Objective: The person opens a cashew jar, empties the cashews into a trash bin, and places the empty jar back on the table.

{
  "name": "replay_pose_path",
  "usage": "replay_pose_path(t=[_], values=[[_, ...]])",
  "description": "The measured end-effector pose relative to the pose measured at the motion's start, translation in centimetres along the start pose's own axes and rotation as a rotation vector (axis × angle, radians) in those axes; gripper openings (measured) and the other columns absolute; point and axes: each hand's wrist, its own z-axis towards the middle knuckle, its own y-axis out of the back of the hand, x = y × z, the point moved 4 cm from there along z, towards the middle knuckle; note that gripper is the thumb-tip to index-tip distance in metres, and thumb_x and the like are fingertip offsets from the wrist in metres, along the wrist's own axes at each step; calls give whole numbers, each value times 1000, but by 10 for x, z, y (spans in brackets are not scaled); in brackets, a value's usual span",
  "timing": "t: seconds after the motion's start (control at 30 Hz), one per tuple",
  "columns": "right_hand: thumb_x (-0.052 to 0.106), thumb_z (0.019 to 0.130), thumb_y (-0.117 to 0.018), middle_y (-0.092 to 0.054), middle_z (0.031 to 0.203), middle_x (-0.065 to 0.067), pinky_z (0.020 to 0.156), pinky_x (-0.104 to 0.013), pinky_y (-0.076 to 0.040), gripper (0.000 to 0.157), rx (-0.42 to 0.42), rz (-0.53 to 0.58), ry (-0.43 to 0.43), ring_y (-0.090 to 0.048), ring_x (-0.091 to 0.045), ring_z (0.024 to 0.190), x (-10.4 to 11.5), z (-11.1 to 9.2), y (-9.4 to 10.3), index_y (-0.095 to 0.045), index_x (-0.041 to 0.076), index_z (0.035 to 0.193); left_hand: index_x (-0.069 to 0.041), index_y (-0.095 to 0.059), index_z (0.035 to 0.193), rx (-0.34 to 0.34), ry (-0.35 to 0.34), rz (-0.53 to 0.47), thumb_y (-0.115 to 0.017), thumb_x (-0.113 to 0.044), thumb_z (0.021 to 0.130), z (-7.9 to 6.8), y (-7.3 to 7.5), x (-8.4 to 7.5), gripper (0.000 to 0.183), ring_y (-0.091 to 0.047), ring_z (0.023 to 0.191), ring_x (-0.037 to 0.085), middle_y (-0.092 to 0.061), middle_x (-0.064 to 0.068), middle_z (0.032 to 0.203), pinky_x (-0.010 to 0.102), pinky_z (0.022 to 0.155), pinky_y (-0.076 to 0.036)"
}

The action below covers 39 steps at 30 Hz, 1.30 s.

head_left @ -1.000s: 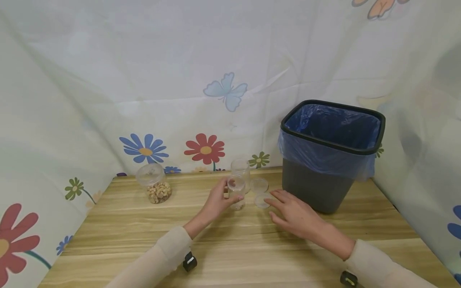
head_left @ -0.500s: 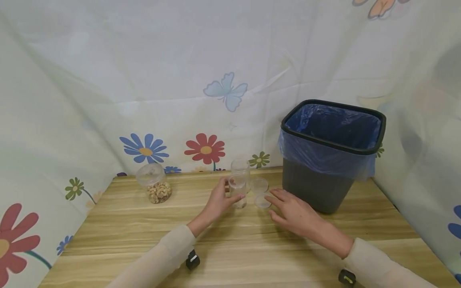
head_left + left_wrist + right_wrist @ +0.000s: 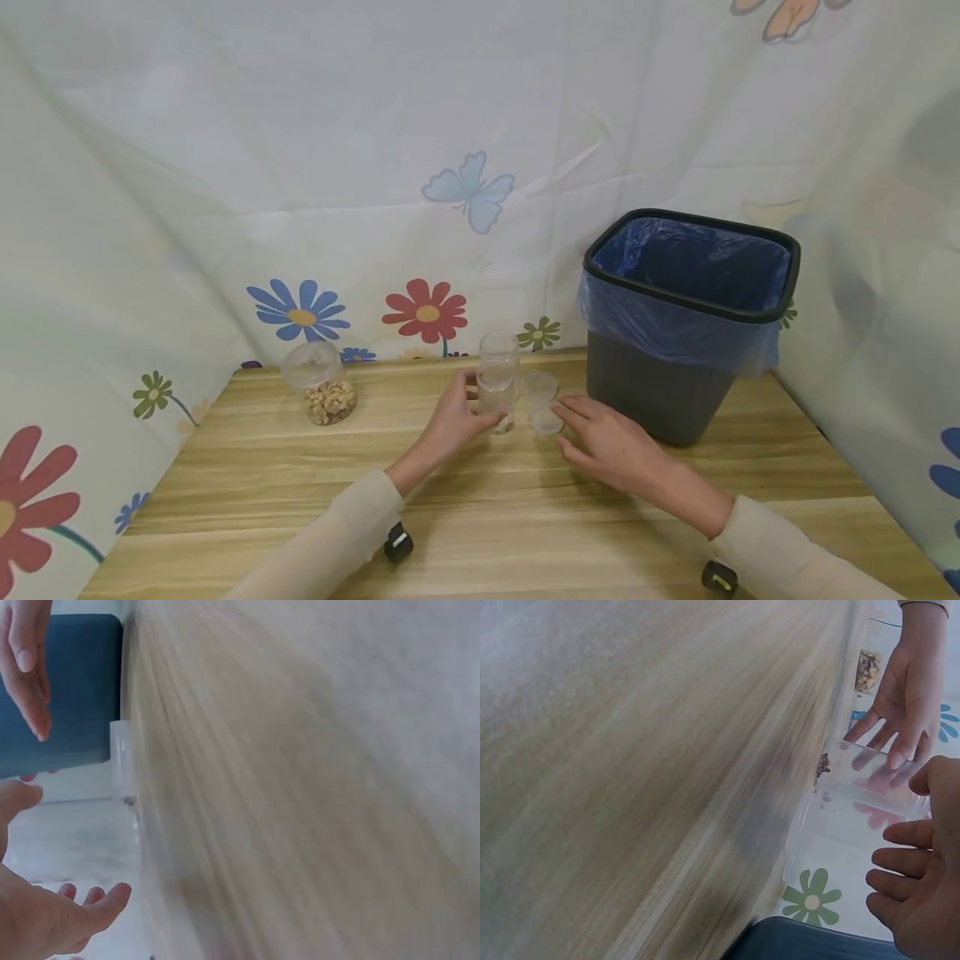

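Observation:
In the head view my left hand (image 3: 453, 410) grips a clear jar (image 3: 497, 392) from its left side, fingers behind it and thumb in front. A few small brown bits (image 3: 823, 765) lie at the jar's bottom. A second clear jar (image 3: 500, 343) stands behind, partly hidden by the first. Just right of the held jar lie what look like two clear round lids (image 3: 538, 385). My right hand (image 3: 611, 442) hovers beside the nearer lid (image 3: 547, 421), fingers loosely extended and holding nothing. Whether a fingertip touches that lid I cannot tell.
A dark grey bin (image 3: 652, 392) with a blue liner (image 3: 675, 329) stands on the right. At the back left is a clear container of nuts (image 3: 330, 402) with a wide clear lid (image 3: 311, 365) on top. Printed cloth walls border the wooden table (image 3: 480, 533).
The held jar has shifted slightly right in my left hand. My right hand has hardly moved. The lids and the nut container stay in place.

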Motion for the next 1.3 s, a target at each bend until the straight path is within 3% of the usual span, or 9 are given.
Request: replay_pose_path(t=[0.17, 0.33, 0.43, 0.6, 0.8, 1.0, 1.2, 1.3], values=[[32, 100, -64, -57, 144, -18, 106, -47, -47, 53, 5, 10, -8, -54, -35, 133, 0, 0, 0, -58, -1, 141, -7, -44, 143, -15, -5, 23, -79, -16, 86, -6, 11, -4, 68, -56, 120, 33, -54, 11, 138, 50, 96, -52], [33, 101, -63, -56, 144, -19, 107, -49, -45, 53, 9, 21, 2, -53, -37, 134, 2, 1, 2, -57, 1, 143, -6, -46, 144, -18, -59, 162, -77, -18, 88, -19, 26, -5, 66, -54, 128, 38, -55, 13, 141, 53, 102, -48], [33, 100, -64, -57, 144, -18, 107, -50, -45, 52, -1, 28, 14, -53, -37, 134, 5, 2, 4, -57, 4, 143, -6, -50, 143, -6, -163, 368, -75, -19, 89, -30, 38, -9, 61, -52, 130, 37, -55, 13, 142, 53, 105, -45], [33, 99, -64, -56, 145, -18, 107, -51, -45, 50, -13, 44, 30, -52, -37, 135, 10, 3, 11, -59, 8, 142, -8, -58, 140, -24, -414, 752, -76, -22, 89, -49, 60, -14, 57, -54, 127, 35, -59, 12, 140, 51, 105, -46], [31, 98, -65, -57, 144, -17, 107, -52, -45, 47, -44, 52, 82, -52, -37, 134, 21, 6, 19, -61, 9, 140, -7, -62, 135, -92, -591, 976, -80, -24, 84, -67, 88, -13, 57, -58, 121, 36, -63, 13, 133, 53, 99, -49], [31, 100, -62, -57, 144, -16, 107, -52, -45, 46, -49, 54, 113, -53, -37, 133, 32, 8, 23, -61, 10, 141, -5, -64, 130, -174, -644, 1053, -75, -25, 84, -83, 120, -4, 51, -59, 116, 41, -64, 17, 129, 57, 94, -49], [33, 99, -63, -55, 146, -13, 108, -51, -44, 46, -68, 59, 128, -52, -34, 134, 43, 10, 27, -62, 13, 140, -5, -65, 131, -207, -619, 1090, -46, -36, 103, -94, 149, 4, 46, -56, 118, 43, -63, 19, 130, 59, 101, -45], [33, 98, -64, -55, 146, -12, 108, -50, -44, 45, -76, 58, 139, -52, -31, 135, 48, 13, 27, -62, 14, 139, -6, -66, 131, -234, -601, 1089, -39, -35, 108, -100, 161, 7, 46, -55, 120, 44, -64, 18, 130, 59, 101, -44]])
